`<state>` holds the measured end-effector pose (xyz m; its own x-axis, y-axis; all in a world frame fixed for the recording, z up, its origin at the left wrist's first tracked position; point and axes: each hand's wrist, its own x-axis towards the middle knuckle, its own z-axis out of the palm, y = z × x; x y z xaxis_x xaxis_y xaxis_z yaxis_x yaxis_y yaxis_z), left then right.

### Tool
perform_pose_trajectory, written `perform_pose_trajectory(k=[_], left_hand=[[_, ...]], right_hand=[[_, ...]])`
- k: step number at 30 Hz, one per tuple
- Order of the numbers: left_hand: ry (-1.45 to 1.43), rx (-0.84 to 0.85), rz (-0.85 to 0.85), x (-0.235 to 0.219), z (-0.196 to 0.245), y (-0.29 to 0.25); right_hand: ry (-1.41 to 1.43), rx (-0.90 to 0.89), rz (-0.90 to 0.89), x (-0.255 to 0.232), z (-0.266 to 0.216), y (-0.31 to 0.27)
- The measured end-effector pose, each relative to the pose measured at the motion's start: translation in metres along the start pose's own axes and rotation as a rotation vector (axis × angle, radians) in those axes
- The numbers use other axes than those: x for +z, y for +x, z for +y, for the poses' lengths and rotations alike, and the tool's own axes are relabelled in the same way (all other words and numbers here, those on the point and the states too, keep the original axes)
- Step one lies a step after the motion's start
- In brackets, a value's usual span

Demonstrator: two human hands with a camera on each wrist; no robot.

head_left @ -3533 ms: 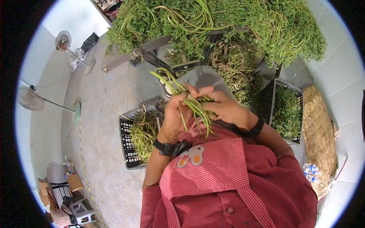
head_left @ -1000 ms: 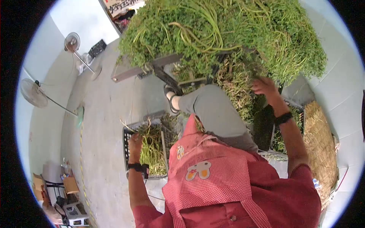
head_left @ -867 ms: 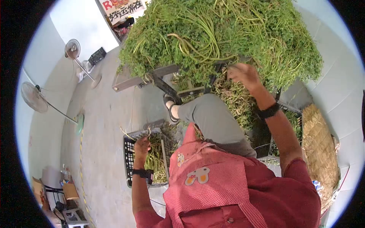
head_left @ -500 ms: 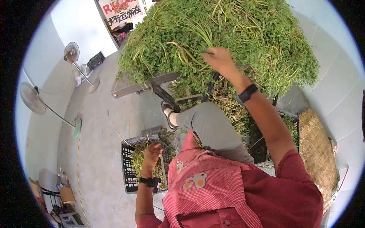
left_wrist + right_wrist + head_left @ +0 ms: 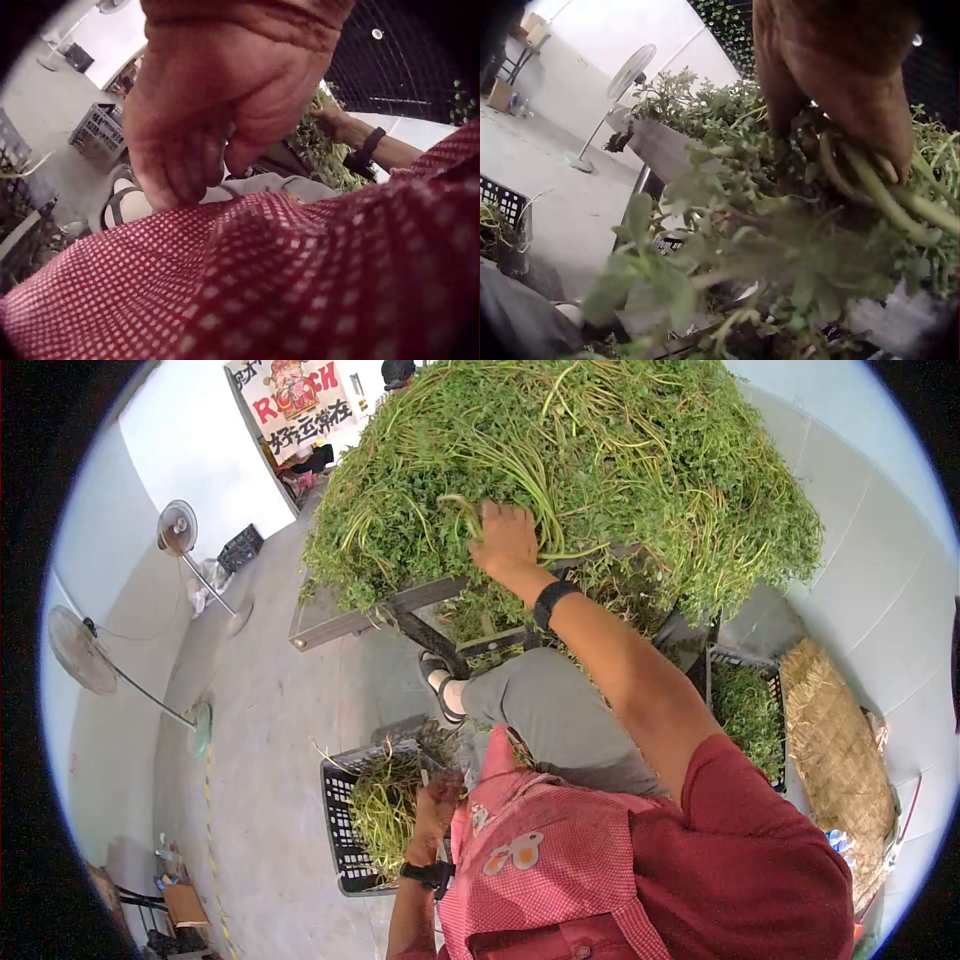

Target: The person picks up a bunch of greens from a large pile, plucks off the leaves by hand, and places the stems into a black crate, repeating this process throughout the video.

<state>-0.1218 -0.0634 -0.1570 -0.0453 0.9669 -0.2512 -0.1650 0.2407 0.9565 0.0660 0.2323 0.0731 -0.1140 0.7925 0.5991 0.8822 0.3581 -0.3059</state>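
On the front of a big heap of leafy green plants (image 5: 640, 470), my right hand (image 5: 507, 540) grips several long thick stems (image 5: 877, 187). In the right wrist view the fingers curl round these stems, and leaves partly cover the fingertips. My left hand (image 5: 438, 805) hangs low, between a black crate (image 5: 350, 860) and the red checked apron (image 5: 545, 845). Seen from the left wrist, its fingers are loosely curled right over the apron cloth, with no stem showing in them.
The heap lies on a table with a grey frame edge (image 5: 345, 625). Cut yellow-green stems (image 5: 385, 825) fill the crate at the left. A second crate of greens (image 5: 748, 710) and a straw mat (image 5: 835, 740) stand right. Two fans (image 5: 82, 648) stand left.
My hands have parted from the loose stems they held together. The right hand has swung up and left onto the heap and taken the stems there. The left has moved from the crate toward the apron.
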Motion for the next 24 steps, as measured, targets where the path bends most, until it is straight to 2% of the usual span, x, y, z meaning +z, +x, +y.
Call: perform_pose_trajectory(k=[1, 2, 3, 5, 7, 9, 12, 15, 17, 20, 22, 24], left_hand=[[-0.005, -0.001, 0.000, -0.001, -0.003, -0.001], [0.040, 0.050, -0.005, 0.002, -0.003, -0.004], [0.084, 0.101, -0.008, 0.004, -0.004, -0.006], [-0.001, 0.045, 0.007, 0.002, -0.013, -0.001], [-0.076, -0.011, 0.021, 0.005, -0.014, -0.001], [0.291, 0.085, 0.002, 0.012, 0.002, -0.006], [0.452, 0.032, 0.049, 0.035, 0.035, -0.014], [0.611, 0.076, 0.020, 0.039, 0.039, -0.005], [0.617, 0.113, 0.018, 0.039, 0.035, 0.001], [0.561, 0.125, 0.012, 0.047, 0.041, 0.004], [0.503, 0.103, 0.007, 0.051, 0.045, 0.004], [0.516, 0.297, 0.001, 0.049, 0.039, 0.006]], right_hand=[[0.030, -0.005, -0.025, 0.000, 0.006, 0.004], [0.191, -0.071, 0.026, -0.005, 0.013, 0.004], [0.186, -0.076, 0.022, -0.019, 0.016, 0.006], [0.365, 0.070, -0.051, -0.044, 0.024, 0.015], [1.097, 0.143, -0.011, -0.053, 0.051, 0.023], [1.101, 0.212, 0.036, -0.086, 0.067, 0.027], [1.206, 0.180, 0.130, -0.115, 0.093, 0.026], [1.350, 0.146, 0.205, -0.144, 0.103, 0.022], [1.341, 0.142, 0.254, -0.163, 0.107, 0.021], [1.478, -0.063, 0.365, -0.187, 0.115, 0.023], [1.522, -0.105, 0.386, -0.202, 0.119, 0.021], [1.585, -0.160, 0.378, -0.222, 0.112, 0.012]])
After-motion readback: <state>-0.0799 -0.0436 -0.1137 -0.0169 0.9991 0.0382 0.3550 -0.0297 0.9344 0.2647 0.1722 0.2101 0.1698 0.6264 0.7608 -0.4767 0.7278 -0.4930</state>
